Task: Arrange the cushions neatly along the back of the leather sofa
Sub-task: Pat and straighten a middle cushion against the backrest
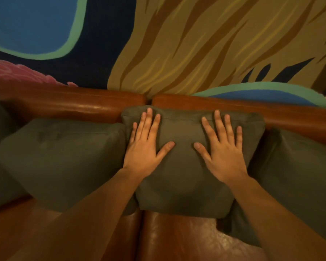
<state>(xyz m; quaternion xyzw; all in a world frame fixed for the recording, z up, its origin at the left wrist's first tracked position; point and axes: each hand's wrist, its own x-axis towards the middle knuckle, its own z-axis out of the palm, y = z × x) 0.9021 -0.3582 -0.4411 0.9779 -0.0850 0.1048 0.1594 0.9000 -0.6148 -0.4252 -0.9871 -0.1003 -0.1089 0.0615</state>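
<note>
Both the left hand [145, 147] and right hand [222, 149] are laid flat, fingers spread, on the middle cushion [184, 178], which is leaned against the leather sofa [73, 104] back between two neighbouring cushions, apparently touching both.

A brown leather sofa [68, 104] was seen from above — its seat split by a seam down the middle. Grey-green cushions were propped along its backrest: a middle cushion [184, 178] across the seam, a left cushion [64, 157] touching it, and a right cushion [297, 176] — partly tucked behind the middle one.
</note>
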